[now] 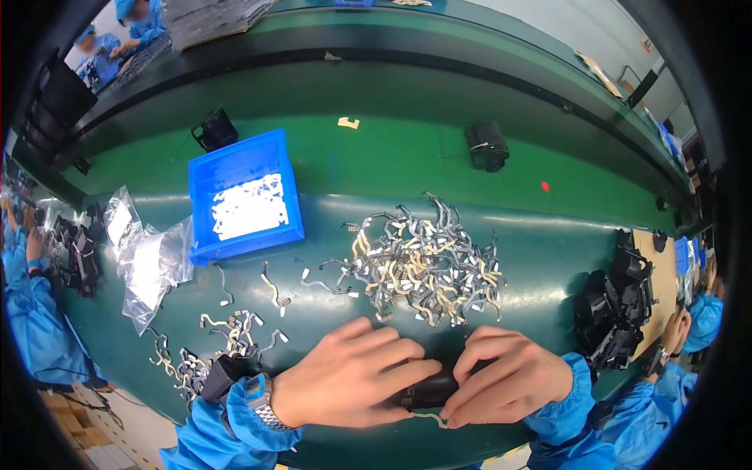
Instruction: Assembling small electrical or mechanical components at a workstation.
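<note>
Low in the middle, my left hand [345, 380] is closed around a black plastic housing [432, 389], its fingers over the left side and top. My right hand [509, 377] meets the same piece from the right, thumb and fingertips pinched at the end of a thin cream-coloured cable [428, 416] along the housing's near edge. Fingers cover much of the housing, so its full shape is hidden. Just beyond both hands lies a heap of short grey and cream cables [427, 266] with small white connectors.
A blue bin [298, 219] of small white parts stands behind left, beside clear plastic bags [157, 262]. Looser cables [235, 333] lie near my left forearm. Black housings [619, 305] are piled at right; another black part [487, 146] sits farther back. Co-workers in blue sleeves flank the bench.
</note>
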Action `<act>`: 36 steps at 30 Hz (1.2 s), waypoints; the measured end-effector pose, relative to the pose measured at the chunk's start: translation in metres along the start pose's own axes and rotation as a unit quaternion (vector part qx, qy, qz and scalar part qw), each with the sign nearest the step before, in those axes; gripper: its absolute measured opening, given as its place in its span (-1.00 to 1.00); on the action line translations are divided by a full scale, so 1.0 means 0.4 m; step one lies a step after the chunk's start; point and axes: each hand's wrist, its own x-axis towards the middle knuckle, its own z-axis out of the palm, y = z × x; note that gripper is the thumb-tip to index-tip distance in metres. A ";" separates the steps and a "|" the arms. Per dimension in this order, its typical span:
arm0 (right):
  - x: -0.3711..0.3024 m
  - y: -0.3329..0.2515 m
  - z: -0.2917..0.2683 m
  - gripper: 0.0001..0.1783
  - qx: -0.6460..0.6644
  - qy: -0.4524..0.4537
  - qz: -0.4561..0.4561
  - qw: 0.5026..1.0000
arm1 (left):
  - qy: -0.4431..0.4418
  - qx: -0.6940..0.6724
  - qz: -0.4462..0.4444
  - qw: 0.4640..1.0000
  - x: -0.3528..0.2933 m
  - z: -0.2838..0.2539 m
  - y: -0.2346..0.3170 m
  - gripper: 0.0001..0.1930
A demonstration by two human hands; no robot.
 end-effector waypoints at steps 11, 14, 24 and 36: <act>0.001 -0.001 -0.002 -0.90 -0.030 -0.013 0.020 0.999 | -0.002 -0.003 0.003 1.000 -0.001 0.000 -0.003 -0.44; 0.002 -0.001 -0.001 -0.88 -0.025 -0.031 0.026 0.999 | -0.007 0.000 0.001 1.000 -0.002 0.000 -0.003 -0.44; 0.005 -0.011 -0.005 -0.90 -0.054 -0.061 0.044 0.996 | -0.002 -0.001 0.006 1.000 -0.003 0.003 -0.005 -0.44; 0.015 -0.022 0.012 -0.89 -0.071 -0.051 0.040 0.995 | -0.005 0.000 0.000 1.000 -0.004 0.004 -0.004 -0.44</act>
